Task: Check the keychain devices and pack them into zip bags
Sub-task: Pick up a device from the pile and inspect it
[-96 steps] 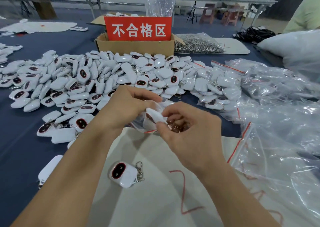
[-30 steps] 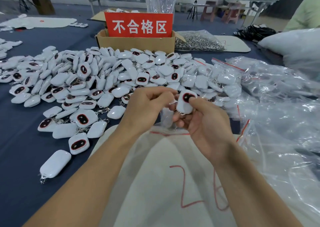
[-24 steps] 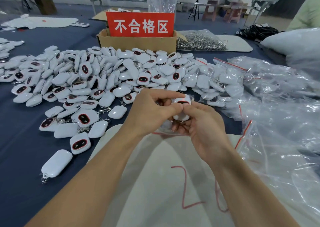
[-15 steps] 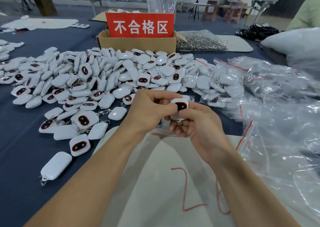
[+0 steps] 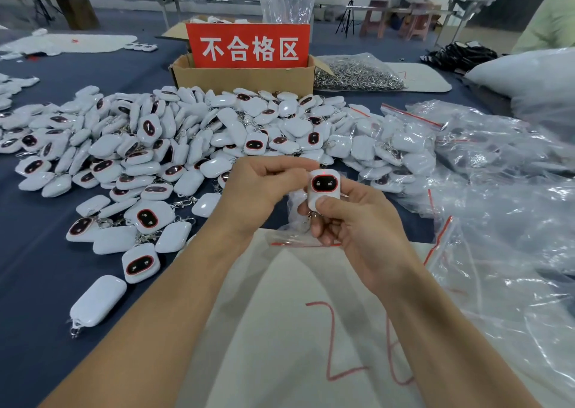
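Note:
My right hand (image 5: 351,221) grips one white keychain device (image 5: 323,186) upright, with the thumb pressed on its lower front. Its dark screen is lit with two small marks and a red dot above. My left hand (image 5: 264,190) is curled right beside the device's left edge and pinches a clear zip bag (image 5: 295,236) with a red strip, which hangs between the hands. A large pile of keychain devices (image 5: 193,140) lies beyond the hands. Bagged devices (image 5: 392,146) lie at the pile's right end.
A cardboard box (image 5: 242,78) with a red sign stands behind the pile. A bag of metal rings (image 5: 354,74) lies to its right. Crumpled clear bags (image 5: 504,208) fill the right side. A white board (image 5: 298,330) with red writing lies under my forearms.
The loose device near my arms is gone from the board. My right hand has turned the held device upright to face me, and its screen now shows lit marks.

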`<act>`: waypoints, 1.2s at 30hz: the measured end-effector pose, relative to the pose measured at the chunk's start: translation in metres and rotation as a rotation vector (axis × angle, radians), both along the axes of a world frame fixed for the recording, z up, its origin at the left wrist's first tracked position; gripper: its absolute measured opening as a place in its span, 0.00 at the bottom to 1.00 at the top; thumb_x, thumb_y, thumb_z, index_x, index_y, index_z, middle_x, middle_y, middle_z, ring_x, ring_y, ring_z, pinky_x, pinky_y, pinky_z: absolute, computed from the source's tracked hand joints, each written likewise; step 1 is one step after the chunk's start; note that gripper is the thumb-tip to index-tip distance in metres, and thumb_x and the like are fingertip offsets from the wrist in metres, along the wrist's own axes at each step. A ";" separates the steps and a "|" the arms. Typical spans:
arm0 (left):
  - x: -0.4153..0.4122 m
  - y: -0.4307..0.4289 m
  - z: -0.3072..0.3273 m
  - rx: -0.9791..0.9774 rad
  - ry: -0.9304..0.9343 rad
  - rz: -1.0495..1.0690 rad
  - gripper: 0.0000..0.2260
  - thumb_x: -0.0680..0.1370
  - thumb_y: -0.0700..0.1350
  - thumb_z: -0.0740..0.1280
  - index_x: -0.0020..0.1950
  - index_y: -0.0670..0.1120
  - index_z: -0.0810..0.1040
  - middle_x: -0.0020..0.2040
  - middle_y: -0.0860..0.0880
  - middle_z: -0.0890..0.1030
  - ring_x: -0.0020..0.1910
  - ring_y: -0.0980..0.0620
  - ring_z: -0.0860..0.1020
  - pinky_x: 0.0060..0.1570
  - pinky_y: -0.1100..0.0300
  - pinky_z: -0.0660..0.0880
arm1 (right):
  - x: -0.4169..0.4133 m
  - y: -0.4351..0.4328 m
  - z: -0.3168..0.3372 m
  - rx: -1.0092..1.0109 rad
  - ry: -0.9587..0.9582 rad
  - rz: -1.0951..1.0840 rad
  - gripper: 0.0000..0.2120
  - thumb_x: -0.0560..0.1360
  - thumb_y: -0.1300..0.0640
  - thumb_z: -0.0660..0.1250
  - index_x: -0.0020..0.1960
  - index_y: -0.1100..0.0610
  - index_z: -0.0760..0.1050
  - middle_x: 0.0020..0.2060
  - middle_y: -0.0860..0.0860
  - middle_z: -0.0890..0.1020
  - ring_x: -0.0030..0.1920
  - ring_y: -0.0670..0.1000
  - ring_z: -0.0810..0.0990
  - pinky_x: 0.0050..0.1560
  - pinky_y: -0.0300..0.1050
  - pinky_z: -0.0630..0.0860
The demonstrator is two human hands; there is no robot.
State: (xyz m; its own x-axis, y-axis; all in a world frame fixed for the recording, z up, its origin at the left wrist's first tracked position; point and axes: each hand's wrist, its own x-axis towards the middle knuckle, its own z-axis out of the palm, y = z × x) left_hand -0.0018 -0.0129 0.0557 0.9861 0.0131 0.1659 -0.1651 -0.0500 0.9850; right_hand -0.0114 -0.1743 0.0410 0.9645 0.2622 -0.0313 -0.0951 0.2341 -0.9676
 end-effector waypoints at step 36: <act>0.002 0.008 -0.007 0.451 -0.095 -0.185 0.28 0.63 0.50 0.78 0.63 0.63 0.82 0.38 0.57 0.80 0.36 0.58 0.76 0.40 0.64 0.73 | -0.005 -0.003 -0.002 -1.049 -0.689 -0.327 0.19 0.66 0.61 0.77 0.57 0.51 0.83 0.56 0.44 0.79 0.56 0.52 0.76 0.55 0.41 0.69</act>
State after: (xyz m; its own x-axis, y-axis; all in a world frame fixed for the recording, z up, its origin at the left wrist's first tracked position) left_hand -0.0003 -0.0051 0.0485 0.9455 -0.2541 0.2037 -0.2989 -0.4289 0.8524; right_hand -0.0166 -0.1778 0.0388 0.8783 0.1655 0.4486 0.4100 -0.7434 -0.5284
